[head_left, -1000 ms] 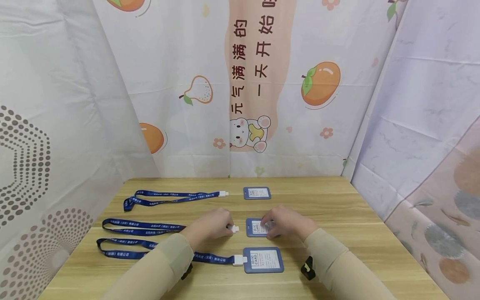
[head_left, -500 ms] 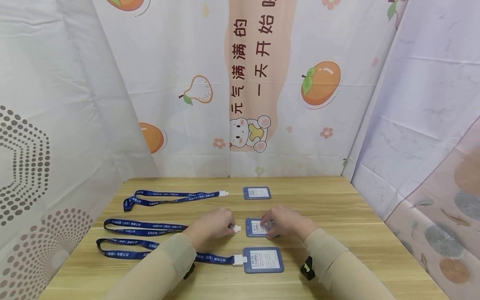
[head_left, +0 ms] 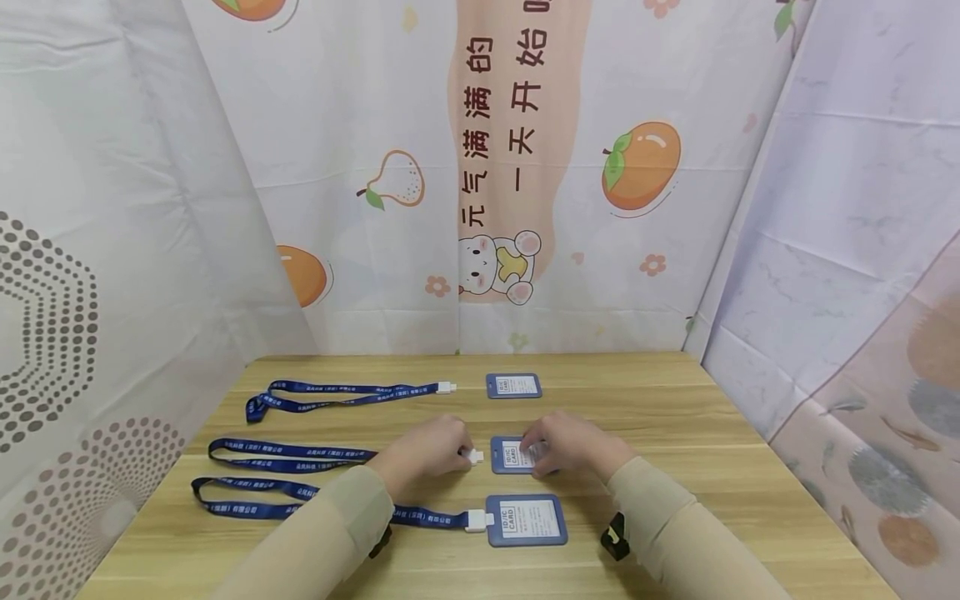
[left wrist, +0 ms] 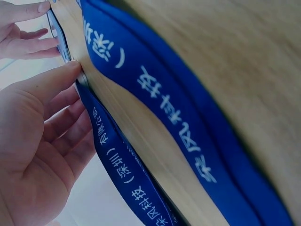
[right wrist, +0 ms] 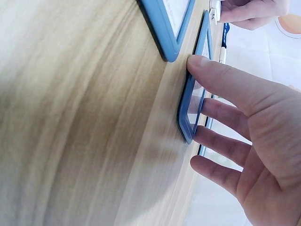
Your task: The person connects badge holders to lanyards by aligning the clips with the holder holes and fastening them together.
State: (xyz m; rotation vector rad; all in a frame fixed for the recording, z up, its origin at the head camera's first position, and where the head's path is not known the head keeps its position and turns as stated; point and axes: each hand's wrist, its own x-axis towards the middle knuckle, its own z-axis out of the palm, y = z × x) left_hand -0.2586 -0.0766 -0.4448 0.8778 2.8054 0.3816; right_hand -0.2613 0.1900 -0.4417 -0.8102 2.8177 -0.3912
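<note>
In the head view my left hand (head_left: pixel 429 446) pinches the white clip (head_left: pixel 477 457) at the end of the middle blue lanyard (head_left: pixel 300 458). The left wrist view shows the thumb and fingertips at that end, with the printed strap (left wrist: pixel 124 172) trailing away. My right hand (head_left: pixel 576 446) holds the middle blue ID card holder (head_left: pixel 510 457) flat near the tabletop, thumb on its near edge and fingers on its far edge. A small gap separates clip and holder. In the right wrist view the holder's blue frame (right wrist: pixel 186 110) shows between thumb and fingers.
Nearest me, another lanyard (head_left: pixel 427 517) has its white clip joined to a card holder (head_left: pixel 527 542). At the back lie a third lanyard (head_left: pixel 360 400) and a separate card holder (head_left: pixel 514 386). The wooden table (head_left: pixel 675 400) ends at a printed curtain (head_left: pixel 375 275).
My left hand and the middle lanyard have shifted slightly right, bringing the clip a little closer to the middle card holder. The right hand has stayed almost still.
</note>
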